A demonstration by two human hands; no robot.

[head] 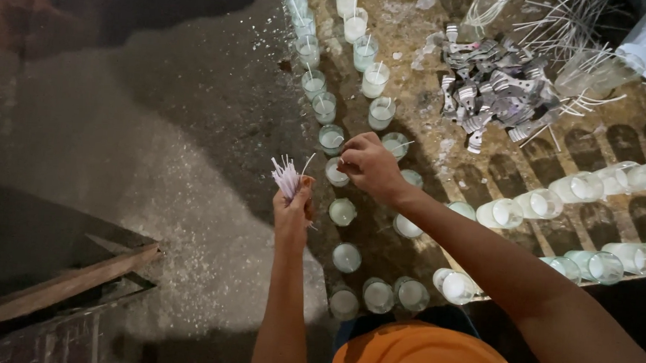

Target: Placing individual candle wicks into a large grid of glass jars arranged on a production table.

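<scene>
Dusty floor [155, 158], wax-filled glasses [346, 257], wick bundle [286, 176]

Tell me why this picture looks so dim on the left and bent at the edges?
Head view: light falls mainly on the glass cups and the pile of metal clips; the floor at left sinks into shadow. The wide lens curves the cup rows. The left hand with its bundle of wicks and the right hand look fairly sharp.

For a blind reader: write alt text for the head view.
Seen from above, the left hand holds a bundle of white wicks while the right hand pinches one over a small wax-filled glass. Rows of similar glasses line a dusty board, beside a pile of metal clips.
</scene>
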